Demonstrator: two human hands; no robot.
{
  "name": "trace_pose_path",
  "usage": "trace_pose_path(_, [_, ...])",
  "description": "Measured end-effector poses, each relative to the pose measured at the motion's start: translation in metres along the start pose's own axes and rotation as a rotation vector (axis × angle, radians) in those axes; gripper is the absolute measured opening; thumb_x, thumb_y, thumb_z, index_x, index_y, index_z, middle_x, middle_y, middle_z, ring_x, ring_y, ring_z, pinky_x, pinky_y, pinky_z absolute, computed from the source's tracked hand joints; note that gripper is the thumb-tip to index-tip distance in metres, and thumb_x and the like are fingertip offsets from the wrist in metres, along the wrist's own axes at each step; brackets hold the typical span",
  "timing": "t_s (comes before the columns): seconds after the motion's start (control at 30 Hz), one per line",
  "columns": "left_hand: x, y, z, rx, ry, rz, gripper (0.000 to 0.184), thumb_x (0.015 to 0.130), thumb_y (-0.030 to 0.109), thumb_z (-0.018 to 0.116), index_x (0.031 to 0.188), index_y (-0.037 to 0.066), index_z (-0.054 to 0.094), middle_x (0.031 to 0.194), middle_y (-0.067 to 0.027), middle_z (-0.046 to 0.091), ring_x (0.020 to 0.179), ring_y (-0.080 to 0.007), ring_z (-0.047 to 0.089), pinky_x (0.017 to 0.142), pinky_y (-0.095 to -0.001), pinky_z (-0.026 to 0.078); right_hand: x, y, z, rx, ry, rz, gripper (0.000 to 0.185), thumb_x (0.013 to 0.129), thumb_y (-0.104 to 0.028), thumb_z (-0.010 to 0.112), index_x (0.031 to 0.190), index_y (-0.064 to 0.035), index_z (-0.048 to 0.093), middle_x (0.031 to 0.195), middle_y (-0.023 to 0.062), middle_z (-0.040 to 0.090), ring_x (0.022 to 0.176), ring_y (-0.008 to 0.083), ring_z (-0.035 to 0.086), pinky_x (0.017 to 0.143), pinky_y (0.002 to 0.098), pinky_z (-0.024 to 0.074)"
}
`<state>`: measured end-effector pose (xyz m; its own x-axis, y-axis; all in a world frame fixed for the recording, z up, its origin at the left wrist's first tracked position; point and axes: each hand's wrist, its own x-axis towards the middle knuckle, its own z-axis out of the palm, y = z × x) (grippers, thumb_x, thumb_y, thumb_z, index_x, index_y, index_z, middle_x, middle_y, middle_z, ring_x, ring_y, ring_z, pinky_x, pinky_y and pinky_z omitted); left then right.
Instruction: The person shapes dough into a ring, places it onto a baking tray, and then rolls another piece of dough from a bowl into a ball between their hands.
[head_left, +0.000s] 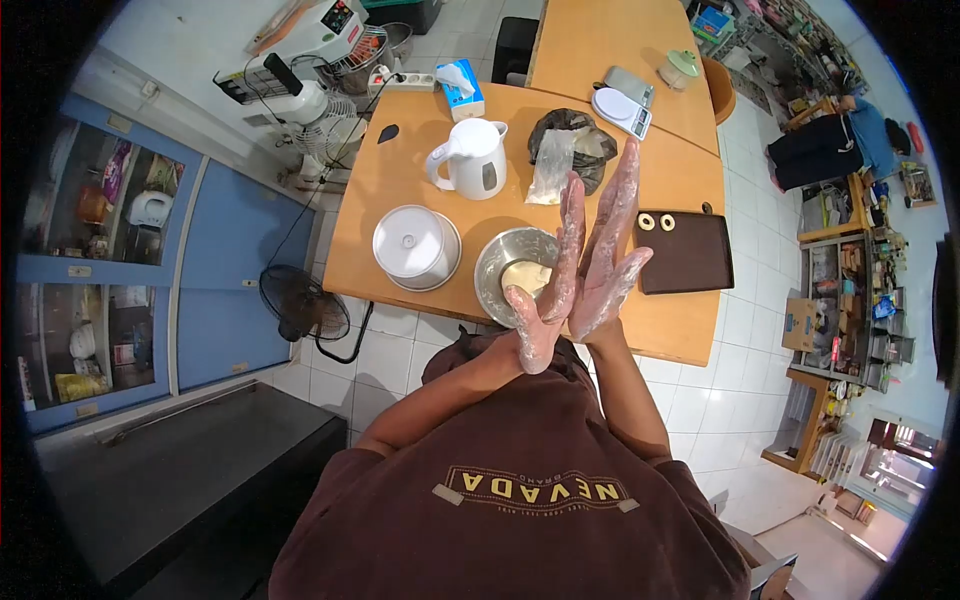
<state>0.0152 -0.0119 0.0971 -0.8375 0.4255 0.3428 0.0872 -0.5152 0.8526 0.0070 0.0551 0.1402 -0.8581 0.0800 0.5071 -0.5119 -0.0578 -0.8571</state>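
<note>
Both hands are raised over the table's front edge, palms facing each other and dusted with white flour or dough. My left hand has its fingers stretched out and its thumb apart, in front of the metal bowl's right side. My right hand is also stretched flat, close beside it; whether anything small lies between the palms is hidden. Pale dough sits in the metal bowl. To the right, a dark baking tray holds two pale rings near its back left corner.
On the wooden table stand a lidded white tub, a white kettle, plastic bags, a tissue box and a scale. A black fan is at the left. Another person stands at the far right.
</note>
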Motion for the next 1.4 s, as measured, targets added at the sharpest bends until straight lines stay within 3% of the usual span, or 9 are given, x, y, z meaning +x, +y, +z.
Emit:
trace_pose_path(0.1, [0.004, -0.006, -0.004, -0.019, -0.021, 0.104, 0.133, 0.072, 0.102, 0.001, 0.166, 0.007, -0.008, 0.173, -0.0133, -0.012, 0.160, -0.0294, -0.012, 0.126, -0.0439, -0.010, 0.001, 0.016, -0.001, -0.109, 0.040, -0.004, 0.101, 0.096, -0.080, 0.000, 0.167, -0.0085, 0.002, 0.174, 0.0133, -0.002, 0.160, 0.0314, -0.006, 0.128, 0.0525, 0.0002])
trace_pose_path(0.2, [0.017, 0.031, 0.009, -0.001, 0.137, -0.077, 0.134, 0.072, 0.102, -0.001, 0.166, 0.007, -0.008, 0.173, -0.0146, -0.012, 0.160, -0.0302, -0.012, 0.125, -0.0443, -0.010, 0.003, 0.021, 0.003, -0.190, 0.048, 0.038, 0.103, 0.094, -0.081, -0.003, 0.167, -0.0081, 0.003, 0.174, 0.0140, -0.001, 0.160, 0.0318, -0.006, 0.127, 0.0526, -0.0021])
trace_pose_path(0.4, [0.041, 0.034, -0.007, -0.183, 0.220, -0.022, 0.135, 0.071, 0.103, -0.002, 0.166, 0.007, -0.008, 0.173, -0.0145, -0.012, 0.160, -0.0301, -0.012, 0.125, -0.0447, -0.010, -0.007, 0.035, 0.011, -0.362, -0.005, 0.021, 0.108, 0.091, -0.084, -0.005, 0.166, -0.0061, 0.003, 0.174, 0.0159, 0.001, 0.160, 0.0357, -0.002, 0.126, 0.0541, -0.0011])
trace_pose_path(0.67, [0.042, 0.010, -0.022, -0.125, 0.221, -0.005, 0.136, 0.070, 0.103, -0.003, 0.166, 0.008, -0.008, 0.173, -0.0144, -0.011, 0.160, -0.0299, -0.011, 0.125, -0.0453, -0.010, -0.014, 0.030, 0.011, -0.309, -0.040, -0.006, 0.105, 0.094, -0.081, -0.003, 0.166, -0.0041, 0.004, 0.174, 0.0156, 0.003, 0.160, 0.0351, 0.000, 0.127, 0.0529, 0.0019])
trace_pose_path(0.9, [0.036, 0.008, -0.016, 0.206, 0.014, 0.131, 0.136, 0.069, 0.103, -0.003, 0.166, 0.008, -0.008, 0.174, -0.0144, -0.011, 0.160, -0.0298, -0.010, 0.125, -0.0458, -0.010, 0.008, 0.013, 0.005, -0.100, 0.014, -0.021, 0.103, 0.096, -0.079, -0.001, 0.165, -0.0024, 0.005, 0.174, 0.0153, 0.004, 0.160, 0.0347, 0.003, 0.127, 0.0518, 0.0045])
trace_pose_path(1.07, [0.033, 0.028, 0.007, 0.084, -0.075, 0.253, 0.137, 0.069, 0.104, -0.004, 0.166, 0.008, -0.008, 0.174, -0.0143, -0.010, 0.160, -0.0297, -0.010, 0.125, -0.0461, -0.010, 0.019, 0.021, -0.009, -0.097, 0.053, -0.038, 0.101, 0.097, -0.078, -0.001, 0.166, -0.0045, 0.006, 0.174, 0.0140, 0.004, 0.160, 0.0329, 0.001, 0.128, 0.0508, 0.0031])
trace_pose_path(1.23, [0.029, 0.023, 0.008, -0.081, 0.057, 0.094, 0.132, 0.073, 0.102, 0.002, 0.166, 0.008, -0.007, 0.174, -0.0117, -0.008, 0.161, -0.0288, -0.005, 0.126, -0.0461, -0.007, 0.025, 0.004, -0.003, -0.146, 0.039, -0.017, 0.102, 0.096, -0.079, -0.002, 0.166, -0.0062, 0.006, 0.174, 0.0135, 0.003, 0.160, 0.0321, -0.001, 0.128, 0.0501, 0.0012])
trace_pose_path(1.33, [0.033, 0.023, -0.005, 0.024, 0.119, 0.031, 0.128, 0.078, 0.100, 0.008, 0.166, 0.008, -0.006, 0.174, -0.0092, -0.008, 0.161, -0.0271, -0.002, 0.127, -0.0456, -0.002, 0.021, 0.020, -0.006, -0.346, 0.026, 0.080, 0.095, 0.099, -0.073, 0.016, 0.166, -0.0061, 0.012, 0.173, 0.0178, 0.007, 0.160, 0.0370, -0.001, 0.125, 0.0545, -0.0049])
trace_pose_path(1.4, [0.042, 0.025, -0.011, 0.010, 0.158, 0.028, 0.125, 0.080, 0.098, 0.010, 0.166, 0.009, -0.007, 0.174, -0.0091, -0.007, 0.161, -0.0271, -0.001, 0.127, -0.0456, -0.001, 0.017, 0.015, 0.009, -0.582, -0.031, 0.105, 0.098, 0.095, -0.071, 0.042, 0.167, -0.0091, 0.014, 0.172, 0.0167, 0.015, 0.159, 0.0386, 0.001, 0.124, 0.0581, -0.0026])
